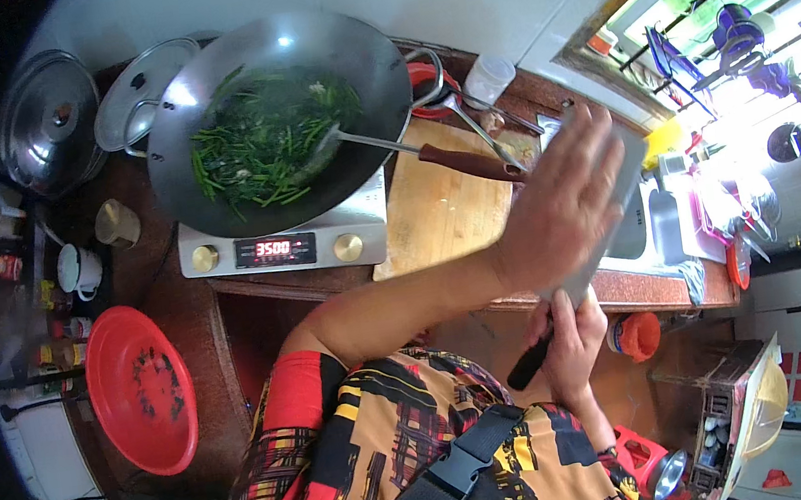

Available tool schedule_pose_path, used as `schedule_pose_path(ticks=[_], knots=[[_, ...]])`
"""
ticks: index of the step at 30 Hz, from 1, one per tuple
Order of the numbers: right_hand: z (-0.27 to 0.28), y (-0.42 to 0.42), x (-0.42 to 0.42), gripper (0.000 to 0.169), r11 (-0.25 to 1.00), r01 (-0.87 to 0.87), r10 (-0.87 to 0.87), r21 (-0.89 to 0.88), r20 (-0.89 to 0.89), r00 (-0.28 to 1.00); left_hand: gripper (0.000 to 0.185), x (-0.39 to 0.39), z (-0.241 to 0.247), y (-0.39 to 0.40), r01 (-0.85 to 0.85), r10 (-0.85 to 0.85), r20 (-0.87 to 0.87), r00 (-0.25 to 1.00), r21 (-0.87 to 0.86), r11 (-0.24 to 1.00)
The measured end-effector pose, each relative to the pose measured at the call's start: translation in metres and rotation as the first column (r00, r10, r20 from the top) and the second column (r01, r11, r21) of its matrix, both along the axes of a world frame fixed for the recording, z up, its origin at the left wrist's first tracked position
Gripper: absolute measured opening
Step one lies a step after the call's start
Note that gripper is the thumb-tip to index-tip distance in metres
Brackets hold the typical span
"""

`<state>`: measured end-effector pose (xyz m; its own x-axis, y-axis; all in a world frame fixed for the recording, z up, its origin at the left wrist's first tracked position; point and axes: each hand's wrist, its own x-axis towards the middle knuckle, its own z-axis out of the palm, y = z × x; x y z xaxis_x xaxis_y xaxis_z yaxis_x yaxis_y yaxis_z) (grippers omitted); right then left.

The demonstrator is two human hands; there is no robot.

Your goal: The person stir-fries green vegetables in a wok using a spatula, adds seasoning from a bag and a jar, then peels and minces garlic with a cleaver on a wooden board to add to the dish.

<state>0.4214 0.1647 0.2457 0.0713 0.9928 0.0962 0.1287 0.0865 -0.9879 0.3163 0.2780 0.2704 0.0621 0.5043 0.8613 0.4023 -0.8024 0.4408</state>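
Observation:
My right hand grips the black handle of a broad-bladed kitchen knife, which is raised beside the wooden cutting board. My left hand lies flat along the blade with its fingers extended, hiding part of it. At the upper left, a large steel wok stands on an induction cooker with a lit display. Chopped leafy greens are inside the wok. A spatula with a brown handle rests in it, its handle reaching over the board.
Pot lids lean against the wall left of the wok. A red plastic basin and a clear cup stand at left. Near the board are a plastic jar and a metal ladle. A sink lies right.

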Motion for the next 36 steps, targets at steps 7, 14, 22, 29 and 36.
schedule_pose_path(ticks=[7, 14, 22, 29, 36], knots=[[0.042, 0.049, -0.087, 0.015, 0.950, -0.311, 0.310, -0.024, -0.061, 0.949, 0.037, -0.145, 0.015, 0.061, -0.492, 0.490, 0.051, 0.870, 0.051, 0.869], [0.001, 0.023, -0.037, 0.002, 0.922, -0.252, 0.097, 0.294, 0.455, 0.885, 0.019, -0.292, 0.001, 0.083, -0.657, 0.609, -0.297, 0.735, -0.088, 0.749], [-0.090, 0.014, 0.026, 0.011, 0.906, -0.346, 0.043, 0.245, 0.758, 0.651, 0.028, -0.318, -0.006, 0.059, 0.121, -0.067, 0.112, 0.991, -0.588, 0.800], [-0.195, 0.068, 0.032, 0.017, 0.976, -0.121, -0.130, 0.183, 0.927, 0.351, 0.066, -0.331, -0.026, 0.075, 0.489, -0.008, 0.745, 0.667, -0.430, 0.758], [-0.173, 0.075, 0.008, 0.026, 0.960, -0.270, -0.015, 0.071, 0.979, 0.203, 0.081, -0.341, -0.020, 0.044, 0.772, -0.198, 0.928, 0.316, -0.130, 0.623]])
